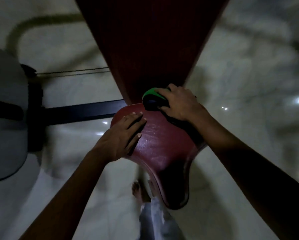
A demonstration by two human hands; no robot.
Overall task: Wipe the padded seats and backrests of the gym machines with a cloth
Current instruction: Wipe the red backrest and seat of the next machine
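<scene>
The red backrest pad (150, 49) ran off the top edge, the right hand (178, 103) covered much of the green-and-black cloth (151, 99), the grey shape (4, 110) at the left was cut off and unidentifiable, and the bare foot (138, 191) below was blurred.

A dim gym room is showing here: a red padded seat (164, 146) and backrest (152, 40) are sitting on a dark metal frame (82, 110) over pale glossy floor tiles (249, 84).

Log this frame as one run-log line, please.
stage: wiping seat | left hand: flat on red seat | right hand: grips green-black cloth at seat-backrest junction
</scene>
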